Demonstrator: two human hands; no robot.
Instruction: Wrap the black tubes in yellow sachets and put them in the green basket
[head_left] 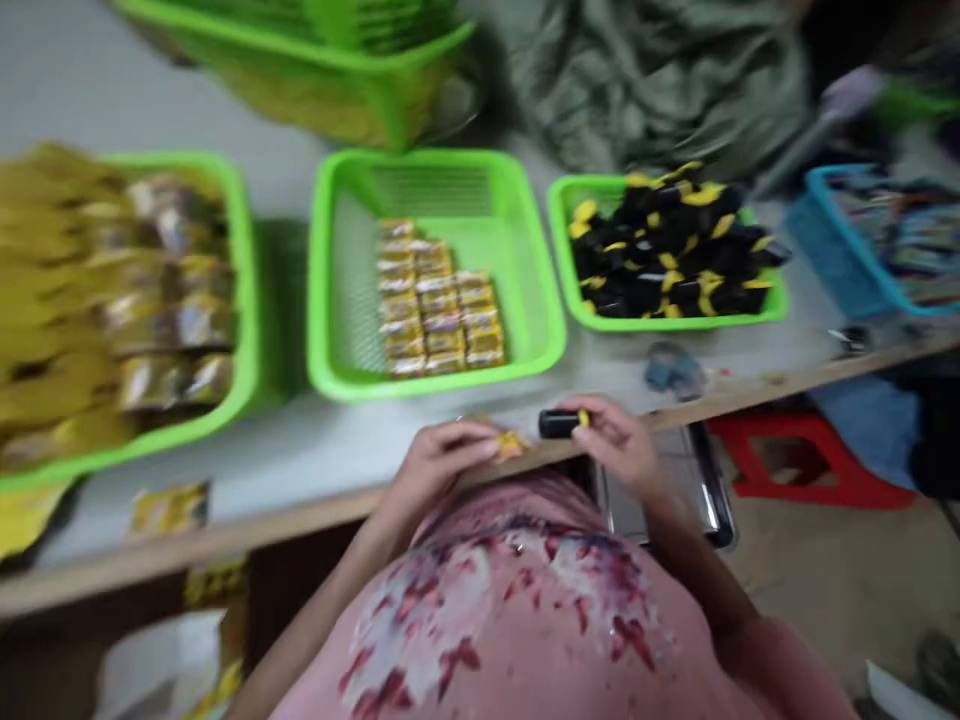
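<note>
Okay, head view: the person's left hand (442,458) is closed, pinching a small yellow wrapper (511,445). Their right hand (615,445) grips a short black cylinder (556,424) just beside it, both at the worktop's wooden front edge (322,515). Past them sit a bright green plastic tray (675,322) of black-and-yellow pieces (660,245) and a green mesh basket (337,380) of gold packets (435,300).

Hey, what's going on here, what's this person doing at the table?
The person's right hand holds a small black tube, and their left hand pinches a yellow wrapper, both just over the table edge. Ahead on the table sit a green basket of gold packets and a green tray heaped with black-and-yellow items.
</note>
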